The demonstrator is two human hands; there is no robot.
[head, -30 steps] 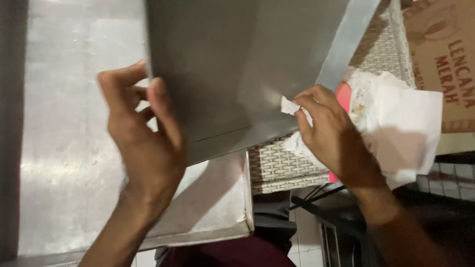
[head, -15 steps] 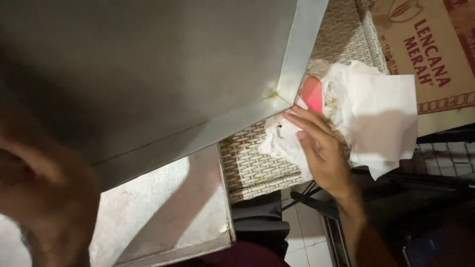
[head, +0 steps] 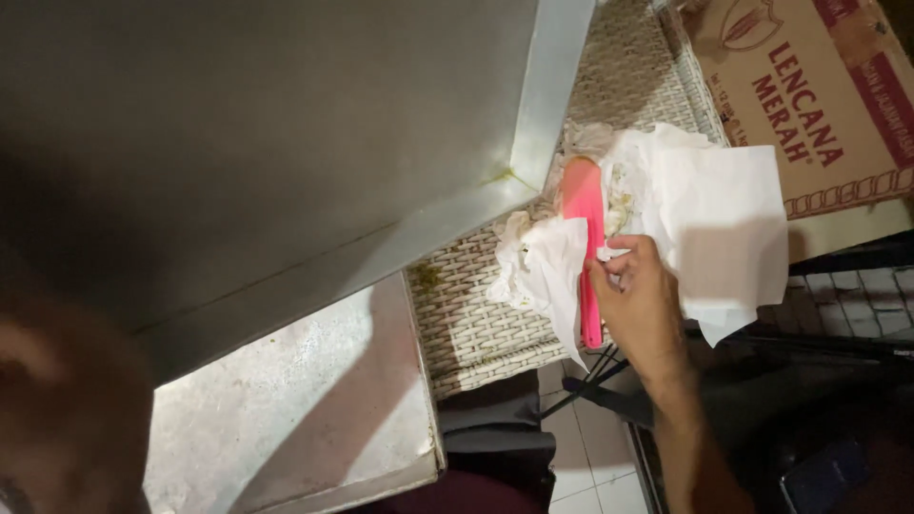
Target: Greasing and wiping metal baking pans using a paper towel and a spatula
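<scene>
Filling most of the view is a big grey metal baking tray [head: 257, 143], tipped up close to the camera. Its lower edge hangs over a second flat metal tray [head: 314, 419], dusty white, lying underneath. The left hand [head: 67, 409] is only a dark blur at the bottom corner, right by the raised tray — I cannot tell if it is gripping or loose.

Next comes a pale woven wicker surface [head: 476, 314], with a brown cardboard box [head: 809, 95] beyond it. On the wicker lie crumpled white paper sheets [head: 709, 228], smeared with yellowish bits.

Between the sheets sits a pink plastic scraper [head: 583, 238], long and flat, pointing away from the person. The right hand [head: 638, 300] rests on its near end, fingers curled and pinching a small torn scrap of white paper [head: 607, 253] — a narrow, closed grip, touching the scraper's side.

It looks like the wiping step, with the scraper and paper being gathered. A firm hold on the scraper handle, clear of the loose paper, seems the thing called for.
</scene>
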